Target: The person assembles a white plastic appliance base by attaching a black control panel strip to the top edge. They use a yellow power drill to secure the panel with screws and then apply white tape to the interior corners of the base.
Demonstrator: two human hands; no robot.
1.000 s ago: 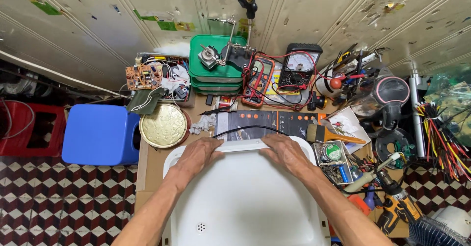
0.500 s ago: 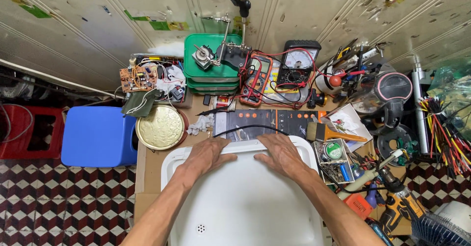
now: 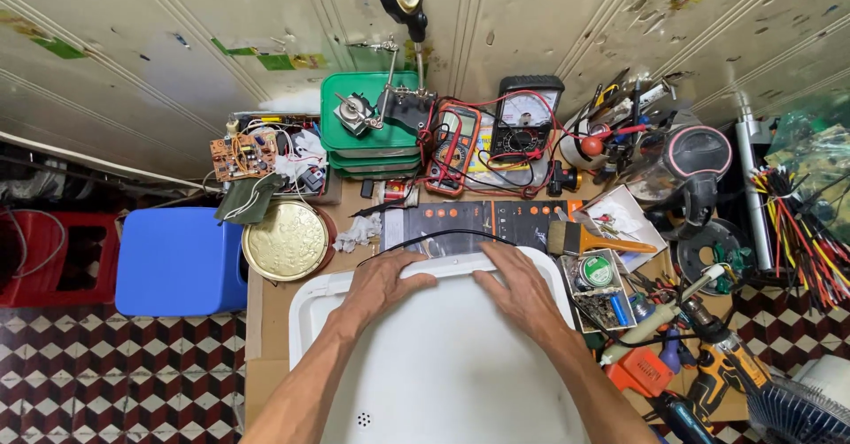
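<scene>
At table's near edge, a smooth white plastic panel point(image 3: 443, 364) with rounded corners lies flat. Left hand point(image 3: 382, 283) and right hand point(image 3: 513, 286) rest palm-down on its far rim, fingers spread and pressed flat, gripping nothing. Beyond the rim: dark rectangular board point(image 3: 482, 223). Left edge: one round brass tin lid point(image 3: 286, 240). Far edge: stacked green plastic trays point(image 3: 367, 138), two multimeters point(image 3: 496, 130).

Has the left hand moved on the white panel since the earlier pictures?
No. The left hand lies flat on the far edge of the white panel, just below the black cable, as before; only the camera view shifted slightly.
</scene>
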